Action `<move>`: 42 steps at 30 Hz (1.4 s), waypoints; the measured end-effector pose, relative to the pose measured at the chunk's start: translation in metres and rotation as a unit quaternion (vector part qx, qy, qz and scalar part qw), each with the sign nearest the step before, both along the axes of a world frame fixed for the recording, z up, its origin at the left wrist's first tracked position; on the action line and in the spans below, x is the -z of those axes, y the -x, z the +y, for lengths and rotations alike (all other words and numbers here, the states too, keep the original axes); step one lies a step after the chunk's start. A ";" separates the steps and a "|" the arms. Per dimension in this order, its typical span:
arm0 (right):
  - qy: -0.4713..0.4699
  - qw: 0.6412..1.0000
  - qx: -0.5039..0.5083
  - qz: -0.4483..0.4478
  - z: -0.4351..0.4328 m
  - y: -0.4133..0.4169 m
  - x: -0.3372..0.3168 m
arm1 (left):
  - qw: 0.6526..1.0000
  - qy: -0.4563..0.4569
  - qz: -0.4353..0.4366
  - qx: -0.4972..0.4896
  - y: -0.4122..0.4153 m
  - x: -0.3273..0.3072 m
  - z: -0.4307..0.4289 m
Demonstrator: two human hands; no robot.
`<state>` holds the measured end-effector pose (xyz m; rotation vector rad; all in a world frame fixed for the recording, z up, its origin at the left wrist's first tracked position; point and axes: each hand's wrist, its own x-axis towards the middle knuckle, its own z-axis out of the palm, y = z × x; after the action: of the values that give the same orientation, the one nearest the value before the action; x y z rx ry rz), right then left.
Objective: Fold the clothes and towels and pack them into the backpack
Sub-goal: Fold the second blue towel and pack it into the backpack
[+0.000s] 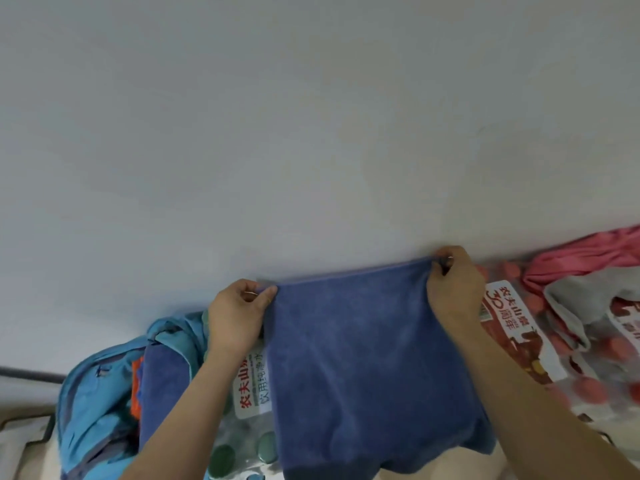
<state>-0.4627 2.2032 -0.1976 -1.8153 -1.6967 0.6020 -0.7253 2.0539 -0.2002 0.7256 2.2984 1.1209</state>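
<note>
Backpack [90, 410], light blue, lies open at lower left, holding a folded blue cloth [162, 386] and something orange [135, 386]. Left hand [235, 313] and right hand [453, 292] each pinch a top corner of a blue towel [363, 358], stretched between them; its top edge runs side to side, higher at the right, the rest hanging over bottled-water packs [249, 393].

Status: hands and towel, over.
Left hand and right hand pinch top corners of dark blue terry towel. Open light blue backpack lower left. Nothing between.

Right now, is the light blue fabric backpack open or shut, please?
Open: the backpack gapes, showing dark blue cloth and an orange item inside.
</note>
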 end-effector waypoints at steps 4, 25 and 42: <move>0.001 0.997 -0.005 -0.076 0.003 0.001 0.012 | 0.996 0.051 0.070 0.003 0.002 0.000 0.006; 0.172 0.984 0.006 0.039 -0.136 -0.132 -0.043 | 0.984 0.094 0.139 0.066 -0.053 -0.028 -0.074; 0.462 0.771 0.100 0.427 -0.181 -0.148 0.027 | 0.939 -0.049 -0.251 -0.228 -0.161 0.030 -0.187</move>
<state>-0.3148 2.0221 -0.2244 -1.7442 -0.5439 2.0364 -0.5641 1.8666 -0.2299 -0.0876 2.0118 1.4305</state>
